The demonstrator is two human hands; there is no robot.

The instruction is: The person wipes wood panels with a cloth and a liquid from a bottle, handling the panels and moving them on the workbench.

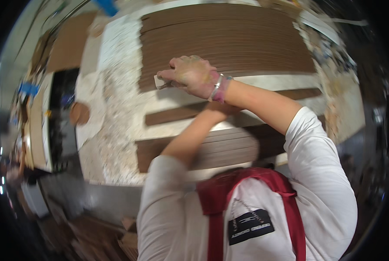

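Note:
My right hand [192, 76] reaches across to the left over a wide bank of dark brown wood strips [229, 39]. Its fingers are closed on a small whitish block [159, 81] at the near left of that bank. Colour stains mark the hand, and a silver bracelet [217, 85] circles its wrist. My left hand [220, 109] passes beneath the right forearm, blurred and mostly covered, so its fingers do not show. Below it lies a single brown strip [170, 115]. Closer to my body is a second group of brown strips [229, 148], partly behind my left arm.
The strips lie on a pale, stained worktable [116, 130]. A round brown piece [79, 113] sits at its left edge, beside a brown board [71, 41]. Assorted clutter [327, 52] lines the right side. Stacked wood pieces [98, 239] stand on the floor at lower left.

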